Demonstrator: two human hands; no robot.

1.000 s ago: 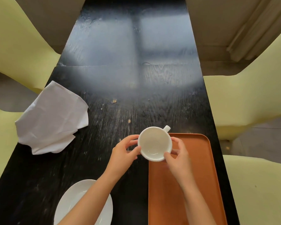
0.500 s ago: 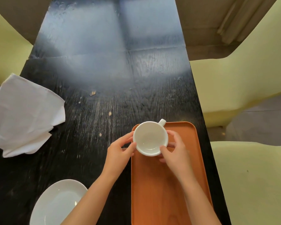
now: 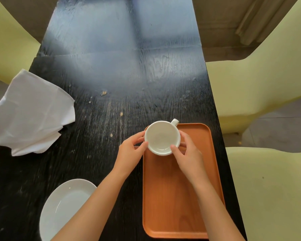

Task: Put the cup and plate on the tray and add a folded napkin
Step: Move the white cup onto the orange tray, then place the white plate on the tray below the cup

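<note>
A white cup (image 3: 161, 136) with its handle pointing away sits over the far left corner of the orange tray (image 3: 177, 197). Whether its base touches the tray I cannot tell. My left hand (image 3: 130, 153) grips the cup's left side and my right hand (image 3: 188, 153) grips its right side. A white plate (image 3: 63, 207) lies on the black table at the near left, partly hidden by my left forearm. A crumpled, unfolded white napkin (image 3: 31, 115) lies at the table's left edge.
The black table (image 3: 122, 70) is long and narrow, with crumbs scattered near its middle. Pale yellow chairs (image 3: 268, 87) stand along both sides. The tray reaches close to the table's right edge.
Both hands have carried the cup to the right, from the tray's left rim to over its far left corner. The camera view has also shifted.
</note>
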